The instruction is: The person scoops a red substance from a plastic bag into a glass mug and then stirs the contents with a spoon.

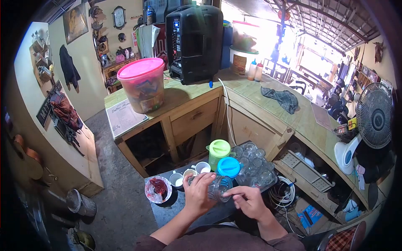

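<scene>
My left hand [199, 194] is closed around a clear glass [217, 189], which is tilted with its mouth toward my right hand [252, 203]. The right index finger is stretched out to the glass's rim, with the thumb apart and the other fingers curled. Just behind the glass are a blue-lidded pitcher [228, 166] and a green-lidded pitcher [219, 151]. A white mug [203, 167] and two more pale cups stand left of them. Further left sits a tub [158, 190] with dark red contents. Several upturned clear glasses [253, 161] crowd a tray on the right.
Beyond the low grey table [167, 215] runs an L-shaped wooden counter [192, 102]. It carries a pink-lidded bucket [142, 85], a black speaker [194, 44] and a checked cloth [280, 98]. A white fan [364, 125] and coiled hose [284, 192] are at right.
</scene>
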Action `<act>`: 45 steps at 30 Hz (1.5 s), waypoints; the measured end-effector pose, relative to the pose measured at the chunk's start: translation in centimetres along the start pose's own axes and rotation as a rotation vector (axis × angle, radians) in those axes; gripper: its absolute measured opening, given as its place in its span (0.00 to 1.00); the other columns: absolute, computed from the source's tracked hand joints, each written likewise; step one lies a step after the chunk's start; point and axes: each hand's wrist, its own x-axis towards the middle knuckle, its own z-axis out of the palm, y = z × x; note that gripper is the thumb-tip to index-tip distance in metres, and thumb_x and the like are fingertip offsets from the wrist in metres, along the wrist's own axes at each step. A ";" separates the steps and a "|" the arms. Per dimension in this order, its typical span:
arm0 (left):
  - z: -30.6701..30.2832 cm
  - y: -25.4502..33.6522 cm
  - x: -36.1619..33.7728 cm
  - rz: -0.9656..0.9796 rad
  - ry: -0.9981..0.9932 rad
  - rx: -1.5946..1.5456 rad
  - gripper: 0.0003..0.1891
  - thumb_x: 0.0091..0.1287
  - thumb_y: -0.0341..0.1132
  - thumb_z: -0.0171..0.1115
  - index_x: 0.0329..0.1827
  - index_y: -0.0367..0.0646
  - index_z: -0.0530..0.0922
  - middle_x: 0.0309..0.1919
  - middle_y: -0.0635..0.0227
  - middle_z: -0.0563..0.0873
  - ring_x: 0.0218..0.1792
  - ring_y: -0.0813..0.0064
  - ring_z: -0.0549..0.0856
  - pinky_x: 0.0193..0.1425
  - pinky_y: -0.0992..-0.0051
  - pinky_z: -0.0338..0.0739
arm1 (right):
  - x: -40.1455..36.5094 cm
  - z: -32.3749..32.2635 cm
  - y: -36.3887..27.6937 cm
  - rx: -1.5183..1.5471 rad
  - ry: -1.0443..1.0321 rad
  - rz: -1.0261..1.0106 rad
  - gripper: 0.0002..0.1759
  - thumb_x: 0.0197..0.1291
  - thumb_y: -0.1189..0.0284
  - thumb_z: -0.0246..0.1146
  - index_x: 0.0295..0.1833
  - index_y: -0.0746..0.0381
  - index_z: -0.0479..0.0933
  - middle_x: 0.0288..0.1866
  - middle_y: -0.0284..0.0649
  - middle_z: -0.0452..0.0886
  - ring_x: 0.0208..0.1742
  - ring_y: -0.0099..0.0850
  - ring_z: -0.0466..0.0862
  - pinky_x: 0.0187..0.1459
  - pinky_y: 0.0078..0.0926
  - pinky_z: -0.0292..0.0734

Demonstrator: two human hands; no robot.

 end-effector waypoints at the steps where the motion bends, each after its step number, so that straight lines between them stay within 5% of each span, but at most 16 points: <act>1: 0.0 -0.2 -0.2 -0.025 -0.017 -0.046 0.40 0.40 0.35 0.80 0.61 0.48 0.71 0.58 0.68 0.82 0.60 0.64 0.80 0.66 0.51 0.60 | 0.1 -0.3 0.1 -0.059 0.135 -0.185 0.19 0.73 0.63 0.56 0.36 0.67 0.82 0.31 0.41 0.86 0.25 0.22 0.81 0.27 0.20 0.72; 3: -0.3 -0.4 -0.2 -0.054 -0.036 -0.091 0.40 0.41 0.36 0.80 0.61 0.48 0.71 0.58 0.68 0.82 0.60 0.64 0.80 0.66 0.51 0.61 | -0.1 -1.5 0.0 -0.071 0.309 -0.410 0.09 0.67 0.72 0.60 0.35 0.64 0.80 0.31 0.40 0.85 0.28 0.31 0.83 0.32 0.28 0.76; 6: -1.1 -0.1 0.0 -0.103 -0.082 -0.182 0.40 0.42 0.38 0.80 0.61 0.47 0.70 0.58 0.66 0.83 0.60 0.62 0.80 0.65 0.53 0.64 | 1.4 0.1 -0.9 -0.408 0.238 -0.358 0.09 0.64 0.70 0.61 0.36 0.65 0.80 0.31 0.43 0.85 0.29 0.35 0.82 0.40 0.29 0.77; 12: -1.4 -0.1 0.2 -0.107 -0.063 -0.330 0.40 0.42 0.39 0.81 0.60 0.44 0.71 0.55 0.63 0.84 0.57 0.58 0.82 0.63 0.58 0.69 | 0.3 -1.6 -3.0 -0.492 0.328 -0.524 0.03 0.60 0.74 0.62 0.34 0.59 0.77 0.33 0.35 0.85 0.29 0.35 0.77 0.36 0.31 0.73; 15: -1.7 -0.1 0.4 -0.110 -0.088 -0.302 0.39 0.41 0.38 0.81 0.59 0.43 0.72 0.54 0.61 0.84 0.57 0.57 0.82 0.61 0.59 0.71 | 1.9 0.0 -1.8 -0.558 0.168 -0.475 0.09 0.65 0.66 0.58 0.35 0.58 0.79 0.33 0.36 0.84 0.33 0.34 0.73 0.40 0.31 0.69; 20: -1.3 0.1 0.0 -0.211 -0.132 -0.459 0.40 0.40 0.38 0.82 0.59 0.41 0.73 0.53 0.58 0.84 0.54 0.55 0.83 0.59 0.61 0.76 | 1.1 -2.2 -3.8 -0.513 0.151 -0.500 0.07 0.58 0.69 0.63 0.40 0.59 0.80 0.37 0.36 0.84 0.37 0.39 0.76 0.45 0.38 0.71; 22: -1.4 0.2 0.2 -0.175 -0.146 -0.454 0.41 0.39 0.38 0.83 0.59 0.40 0.73 0.52 0.56 0.84 0.53 0.57 0.84 0.59 0.64 0.78 | 2.3 -0.7 -2.2 -0.680 -0.034 -0.423 0.09 0.58 0.69 0.62 0.42 0.59 0.80 0.36 0.37 0.84 0.38 0.37 0.75 0.45 0.36 0.71; 24: -1.5 0.1 0.0 -0.220 -0.179 -0.523 0.42 0.39 0.38 0.84 0.59 0.39 0.72 0.52 0.57 0.84 0.53 0.59 0.85 0.59 0.65 0.78 | 2.1 -1.0 -2.0 -0.595 -0.073 -0.362 0.09 0.58 0.69 0.61 0.43 0.59 0.81 0.37 0.38 0.83 0.40 0.36 0.74 0.46 0.35 0.70; 28: -2.5 0.4 0.5 -0.279 -0.253 -0.660 0.46 0.37 0.40 0.86 0.60 0.37 0.70 0.52 0.59 0.83 0.53 0.69 0.84 0.59 0.70 0.78 | 1.0 -2.6 -4.1 -0.625 0.174 -0.443 0.08 0.59 0.70 0.63 0.44 0.58 0.81 0.39 0.39 0.82 0.43 0.38 0.76 0.52 0.35 0.69; 31: -3.0 0.5 0.8 -0.277 -0.311 -0.745 0.46 0.36 0.40 0.86 0.60 0.37 0.70 0.52 0.59 0.83 0.53 0.69 0.84 0.59 0.70 0.77 | 2.5 -1.5 -2.9 -0.635 -0.107 -0.375 0.10 0.62 0.67 0.62 0.46 0.59 0.81 0.39 0.36 0.83 0.41 0.34 0.75 0.48 0.33 0.70; 35: -2.9 0.5 0.6 -0.319 -0.354 -0.933 0.43 0.38 0.40 0.83 0.59 0.37 0.70 0.51 0.61 0.83 0.54 0.71 0.83 0.63 0.69 0.74 | 1.3 -3.6 -5.7 -0.460 0.095 -0.440 0.13 0.60 0.71 0.65 0.51 0.59 0.79 0.39 0.37 0.81 0.45 0.38 0.77 0.53 0.36 0.68; 39: -3.0 0.5 0.7 -0.350 -0.402 -1.120 0.45 0.38 0.41 0.83 0.61 0.37 0.70 0.53 0.61 0.81 0.56 0.72 0.81 0.66 0.70 0.71 | 3.7 -2.2 -5.0 -0.579 -0.195 -0.445 0.12 0.56 0.74 0.68 0.47 0.55 0.84 0.37 0.36 0.81 0.43 0.35 0.77 0.53 0.35 0.69; 43: -2.6 -0.3 0.1 -0.336 -0.526 -1.271 0.47 0.38 0.39 0.82 0.64 0.37 0.68 0.56 0.63 0.79 0.58 0.72 0.79 0.68 0.70 0.70 | 3.2 -4.0 -5.9 -0.286 0.014 -0.395 0.12 0.52 0.76 0.70 0.43 0.54 0.87 0.35 0.36 0.79 0.46 0.36 0.77 0.50 0.34 0.71; 45: -2.2 -0.7 -0.3 -0.356 -0.551 -1.330 0.48 0.38 0.38 0.82 0.65 0.37 0.67 0.56 0.63 0.79 0.58 0.72 0.79 0.67 0.69 0.70 | 4.1 -3.1 -5.8 -0.316 -0.080 -0.405 0.12 0.51 0.76 0.70 0.43 0.54 0.87 0.35 0.36 0.79 0.46 0.36 0.77 0.50 0.34 0.72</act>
